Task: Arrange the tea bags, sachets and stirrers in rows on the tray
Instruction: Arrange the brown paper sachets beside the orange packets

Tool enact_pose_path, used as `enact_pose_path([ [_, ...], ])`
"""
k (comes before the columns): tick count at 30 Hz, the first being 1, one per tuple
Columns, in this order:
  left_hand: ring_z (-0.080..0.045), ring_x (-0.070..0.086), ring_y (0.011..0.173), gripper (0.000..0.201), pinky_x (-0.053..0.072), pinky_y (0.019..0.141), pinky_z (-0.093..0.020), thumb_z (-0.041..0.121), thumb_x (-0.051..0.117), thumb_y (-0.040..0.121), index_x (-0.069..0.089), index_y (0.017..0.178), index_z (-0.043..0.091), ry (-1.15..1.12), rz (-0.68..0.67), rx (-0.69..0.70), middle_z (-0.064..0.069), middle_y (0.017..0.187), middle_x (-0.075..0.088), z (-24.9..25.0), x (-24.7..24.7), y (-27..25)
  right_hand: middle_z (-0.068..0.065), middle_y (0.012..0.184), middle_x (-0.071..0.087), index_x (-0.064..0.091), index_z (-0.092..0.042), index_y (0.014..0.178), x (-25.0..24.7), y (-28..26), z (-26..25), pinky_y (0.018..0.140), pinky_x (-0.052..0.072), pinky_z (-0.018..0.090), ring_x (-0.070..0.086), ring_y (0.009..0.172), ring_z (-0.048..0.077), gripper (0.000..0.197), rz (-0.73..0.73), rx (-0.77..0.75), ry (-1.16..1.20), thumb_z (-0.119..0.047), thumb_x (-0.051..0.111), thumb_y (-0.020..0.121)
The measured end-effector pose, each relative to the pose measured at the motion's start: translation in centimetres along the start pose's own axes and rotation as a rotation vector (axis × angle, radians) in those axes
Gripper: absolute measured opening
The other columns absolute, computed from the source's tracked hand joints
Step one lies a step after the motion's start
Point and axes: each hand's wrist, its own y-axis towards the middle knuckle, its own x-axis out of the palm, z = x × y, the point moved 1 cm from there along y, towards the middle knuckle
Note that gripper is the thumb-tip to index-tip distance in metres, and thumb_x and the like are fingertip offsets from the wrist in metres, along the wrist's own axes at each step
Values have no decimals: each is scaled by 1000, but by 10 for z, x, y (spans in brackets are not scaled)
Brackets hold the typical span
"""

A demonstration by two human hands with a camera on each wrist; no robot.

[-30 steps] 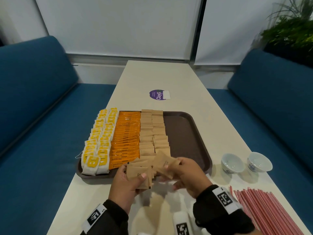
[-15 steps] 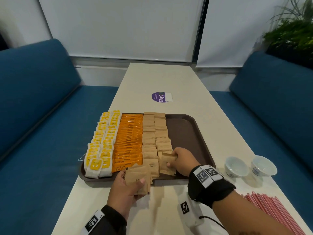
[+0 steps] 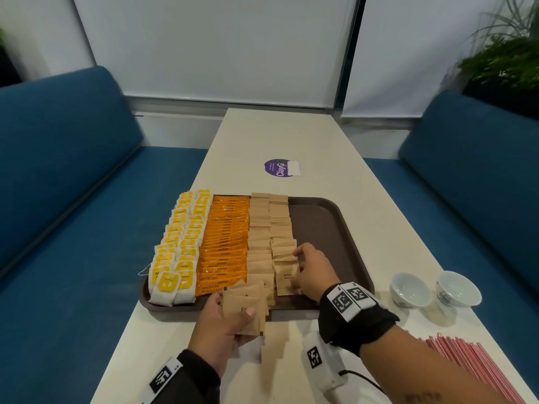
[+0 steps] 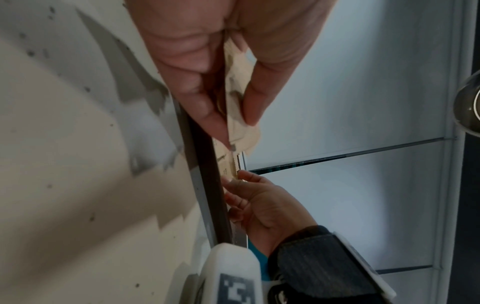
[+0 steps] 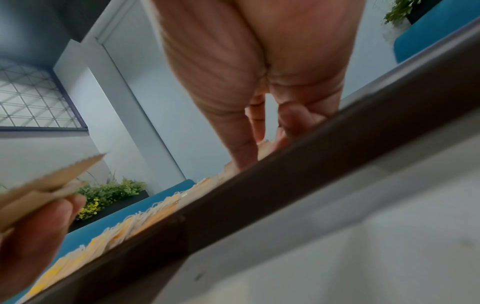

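While the left hand (image 3: 224, 322) hovers just before the tray's (image 3: 344, 228) near rim, its grip is closed on a stack of brown sachets (image 3: 245, 307). Beyond the rim, the right hand (image 3: 313, 272) rests on the nearest sachet (image 3: 285, 277) of the right brown row; its fingers seem to pinch the packet's edge, though the wrist view is too blurred to be sure. Left of that row lie orange sachets (image 3: 224, 243), then yellow tea bags (image 3: 180, 243). Red stirrers (image 3: 472, 363) lie on the surface, right of the tray, beside two cups (image 3: 434, 290).
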Motion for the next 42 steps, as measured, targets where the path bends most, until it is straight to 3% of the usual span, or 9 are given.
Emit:
enact_pose_path([
  [5, -32, 60, 100, 51, 54, 69, -43, -11, 67, 74, 49, 109, 23, 23, -21, 27, -12, 111, 61, 0, 3, -1, -1, 111, 52, 51, -21, 111, -7, -22, -3, 72, 44, 14, 52, 92, 7, 39, 99, -111, 104, -19, 73, 80],
  [8, -31, 60, 99, 56, 54, 70, -43, -13, 71, 69, 49, 109, 22, 75, -19, 63, -11, 107, 63, -2, 8, -3, -1, 91, 63, 58, -17, 90, -5, -44, -10, 63, 48, 17, 57, 75, 8, 20, -3, -137, 295, -30, 72, 81],
  [11, -33, 61, 99, 60, 54, 66, -42, -11, 77, 64, 50, 110, 19, 143, -44, 96, -12, 106, 63, -3, 11, -4, 2, 73, 61, 60, -9, 82, 1, -61, -14, 45, 41, 11, 53, 54, 5, 17, -169, -109, 436, -20, 73, 81],
  [15, -30, 63, 100, 82, 56, 70, -43, 16, 85, 38, 51, 112, 21, 248, -94, 121, -9, 107, 66, -1, 15, -10, 0, 64, 57, 60, -9, 73, 2, -68, -9, 41, 37, 9, 50, 47, 2, 14, -158, -84, 529, -8, 69, 84],
  [19, -30, 62, 97, 51, 52, 62, -35, -9, 74, 69, 52, 103, 23, 217, -76, 142, -11, 104, 65, 2, 14, -13, 3, 76, 64, 56, -12, 71, -5, -68, -9, 43, 38, 8, 55, 59, 6, 19, -87, -51, 591, -12, 62, 89],
  [24, -31, 62, 96, 41, 53, 62, -37, -9, 66, 78, 53, 102, 21, 205, -53, 133, -11, 105, 64, 3, 12, -14, 11, 95, 70, 49, -12, 87, -5, -65, -11, 36, 32, 20, 62, 56, 17, 12, -118, -10, 634, -18, 51, 97],
  [29, -26, 62, 87, 37, 52, 57, -34, -8, 64, 80, 52, 102, 18, 212, -40, 123, -11, 101, 64, 2, 14, -16, 8, 84, 68, 54, -12, 88, -3, -68, -13, 38, 36, 18, 62, 55, 13, 14, -169, -56, 654, -2, 64, 86],
  [36, -31, 58, 97, 30, 52, 62, -36, -3, 55, 88, 48, 104, 21, 145, 65, 42, -7, 104, 58, 7, 8, -12, 0, 90, 64, 59, -20, 87, -25, -49, -5, 65, 48, 22, 58, 80, 12, 9, 182, -82, 632, -13, 57, 92],
  [42, -34, 57, 101, 31, 54, 69, -40, -3, 54, 88, 48, 100, 25, 158, 88, 25, -10, 110, 57, 8, 5, -6, -4, 97, 61, 57, -23, 86, -15, -28, 4, 73, 54, 25, 60, 91, 12, 11, 77, -81, 304, -15, 56, 93],
])
